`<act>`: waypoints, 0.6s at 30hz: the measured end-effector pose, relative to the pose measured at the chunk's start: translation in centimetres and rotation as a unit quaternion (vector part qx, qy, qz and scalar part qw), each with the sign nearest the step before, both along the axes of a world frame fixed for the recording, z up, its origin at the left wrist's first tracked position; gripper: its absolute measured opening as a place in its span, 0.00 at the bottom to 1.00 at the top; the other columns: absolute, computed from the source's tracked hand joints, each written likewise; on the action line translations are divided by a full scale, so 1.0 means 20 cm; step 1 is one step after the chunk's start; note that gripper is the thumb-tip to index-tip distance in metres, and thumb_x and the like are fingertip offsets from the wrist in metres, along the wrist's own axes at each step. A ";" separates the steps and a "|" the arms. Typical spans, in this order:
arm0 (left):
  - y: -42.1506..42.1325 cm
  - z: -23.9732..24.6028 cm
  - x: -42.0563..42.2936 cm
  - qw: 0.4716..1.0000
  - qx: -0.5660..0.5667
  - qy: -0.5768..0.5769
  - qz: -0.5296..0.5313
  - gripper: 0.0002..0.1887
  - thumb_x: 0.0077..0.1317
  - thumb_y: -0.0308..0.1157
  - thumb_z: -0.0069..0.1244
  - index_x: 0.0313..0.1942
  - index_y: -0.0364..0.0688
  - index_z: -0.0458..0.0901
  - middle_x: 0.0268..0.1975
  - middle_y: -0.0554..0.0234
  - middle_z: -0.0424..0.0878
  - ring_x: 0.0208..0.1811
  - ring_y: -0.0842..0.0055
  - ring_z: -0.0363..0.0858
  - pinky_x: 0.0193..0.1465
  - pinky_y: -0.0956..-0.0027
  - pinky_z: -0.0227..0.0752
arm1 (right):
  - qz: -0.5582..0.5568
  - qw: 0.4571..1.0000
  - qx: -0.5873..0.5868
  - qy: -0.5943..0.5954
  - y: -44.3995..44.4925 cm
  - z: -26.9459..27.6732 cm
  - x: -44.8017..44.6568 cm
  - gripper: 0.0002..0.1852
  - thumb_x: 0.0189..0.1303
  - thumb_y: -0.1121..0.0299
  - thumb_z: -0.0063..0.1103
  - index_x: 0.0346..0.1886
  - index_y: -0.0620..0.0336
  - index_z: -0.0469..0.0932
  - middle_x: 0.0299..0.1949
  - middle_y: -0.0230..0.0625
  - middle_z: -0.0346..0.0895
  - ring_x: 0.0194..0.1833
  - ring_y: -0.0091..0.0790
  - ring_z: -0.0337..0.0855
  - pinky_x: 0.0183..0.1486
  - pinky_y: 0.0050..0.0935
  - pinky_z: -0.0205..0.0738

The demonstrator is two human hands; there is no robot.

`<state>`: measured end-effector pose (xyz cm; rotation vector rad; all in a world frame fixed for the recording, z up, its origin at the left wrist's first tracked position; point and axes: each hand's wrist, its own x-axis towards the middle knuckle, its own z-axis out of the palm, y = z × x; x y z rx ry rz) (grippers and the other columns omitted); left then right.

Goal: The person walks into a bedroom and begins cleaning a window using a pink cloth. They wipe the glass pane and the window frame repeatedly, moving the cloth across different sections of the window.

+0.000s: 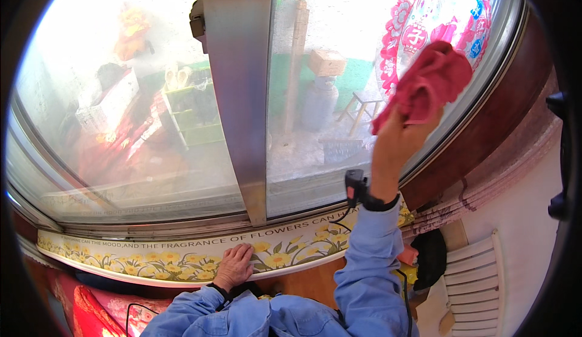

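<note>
My right hand (402,137) is raised at the right window pane (327,155), gripping a red cloth (432,82). The cloth is bunched up and overlaps the lower part of a red and blue paper decoration (391,41) on the glass; whether it touches the pane I cannot tell. My left hand (235,264) rests palm down on the windowsill, on its flower-printed cover (168,259), and holds nothing. Between the two panes stands a metal window frame post (245,87). The left pane (182,173) looks hazy.
A window latch (198,19) sticks out on the post's left side. At the lower right are a white slatted chair back (473,282) and a gathered curtain (482,196). Red bedding (100,309) lies at the lower left. Beyond the glass stand a stool (361,105) and a cardboard box (326,62).
</note>
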<state>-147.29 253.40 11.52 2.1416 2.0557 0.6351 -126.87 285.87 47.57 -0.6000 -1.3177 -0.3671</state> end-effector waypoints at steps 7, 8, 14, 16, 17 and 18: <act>0.01 -0.01 0.00 1.000 -0.013 0.018 0.001 0.34 0.59 0.38 0.59 0.67 0.41 0.75 0.68 0.55 0.75 0.71 0.59 0.71 0.70 0.51 0.64 | 0.120 0.964 0.038 -0.232 -0.47 -0.35 -0.38 0.16 0.63 0.66 0.59 0.54 0.45 0.85 0.65 0.41 0.76 0.66 0.73 0.69 0.70 0.65 0.64; 0.01 -0.01 0.01 1.000 -0.015 0.021 0.002 0.34 0.59 0.38 0.59 0.67 0.41 0.75 0.68 0.55 0.75 0.71 0.59 0.70 0.70 0.51 0.64 | 0.138 0.967 0.078 -0.201 -0.51 -0.37 -0.40 0.15 0.63 0.65 0.60 0.53 0.44 0.85 0.64 0.40 0.78 0.65 0.73 0.70 0.69 0.64 0.66; 0.01 0.00 0.02 0.999 -0.023 0.027 0.001 0.33 0.60 0.39 0.58 0.67 0.40 0.75 0.68 0.54 0.74 0.72 0.59 0.70 0.71 0.52 0.63 | 0.088 0.975 -0.016 -0.206 -0.29 -0.31 -0.23 0.15 0.62 0.67 0.60 0.52 0.49 0.83 0.65 0.46 0.75 0.64 0.71 0.71 0.65 0.63 0.66; 0.01 0.00 0.02 0.999 -0.022 0.026 0.001 0.33 0.60 0.38 0.58 0.67 0.40 0.75 0.68 0.54 0.74 0.71 0.59 0.70 0.71 0.52 0.63 | 0.042 0.992 -0.009 -0.116 -0.11 -0.31 -0.13 0.25 0.59 0.74 0.64 0.62 0.57 0.77 0.68 0.57 0.69 0.65 0.71 0.69 0.62 0.61 0.68; 0.01 0.00 0.02 0.999 -0.018 0.026 0.003 0.33 0.60 0.38 0.58 0.67 0.40 0.75 0.68 0.54 0.74 0.71 0.59 0.70 0.71 0.52 0.63 | 0.021 0.996 -0.032 -0.080 -0.05 -0.35 -0.06 0.28 0.59 0.76 0.64 0.65 0.61 0.74 0.70 0.59 0.65 0.67 0.69 0.67 0.66 0.57 0.65; 0.01 0.01 0.02 1.000 -0.015 0.023 0.003 0.33 0.60 0.38 0.58 0.67 0.40 0.75 0.68 0.54 0.74 0.71 0.59 0.70 0.71 0.52 0.63 | -0.006 0.994 -0.093 -0.054 0.00 -0.43 0.03 0.28 0.60 0.76 0.61 0.66 0.65 0.73 0.71 0.59 0.63 0.69 0.66 0.65 0.71 0.55 0.60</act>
